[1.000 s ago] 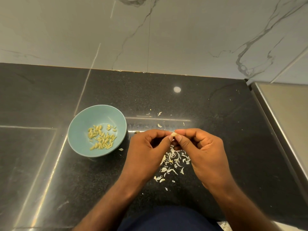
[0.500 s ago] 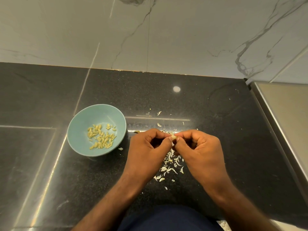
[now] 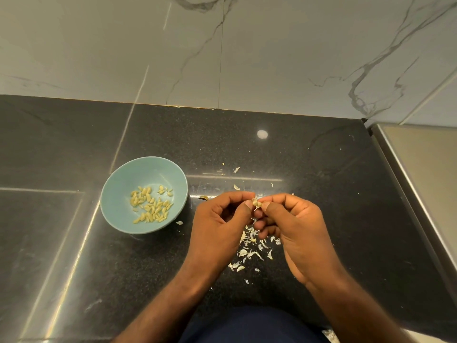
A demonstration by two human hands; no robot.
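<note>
I am pinching one seed (image 3: 256, 203) between my left hand (image 3: 220, 226) and right hand (image 3: 296, 231), above husk scraps (image 3: 249, 253) near the countertop's (image 3: 321, 169) front edge.

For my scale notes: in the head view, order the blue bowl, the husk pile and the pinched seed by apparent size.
1. blue bowl
2. husk pile, partly covered
3. seed, pinched between left hand and right hand

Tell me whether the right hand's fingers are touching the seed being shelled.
Touching. The head view shows the right hand pinching the seed between thumb and forefinger tip, with the left hand pinching its other side.
</note>
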